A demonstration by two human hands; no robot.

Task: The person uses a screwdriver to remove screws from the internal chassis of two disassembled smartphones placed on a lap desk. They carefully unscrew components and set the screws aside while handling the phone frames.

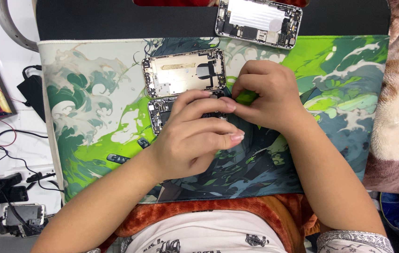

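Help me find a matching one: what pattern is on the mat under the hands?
Green, white and teal swirling wave artwork covers the mat, seen in the head view.

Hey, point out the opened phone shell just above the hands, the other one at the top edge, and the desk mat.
Near shell [183, 74], head view, on its bare metal back plate.
Top shell [255, 16], head view, on its pale inner panel.
Mat [82, 93], head view, on a bare printed patch at left.

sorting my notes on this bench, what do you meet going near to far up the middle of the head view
Left hand → dark phone frame partly under the hand → open silver phone shell → black strip of the mat → second opened phone at the far edge.
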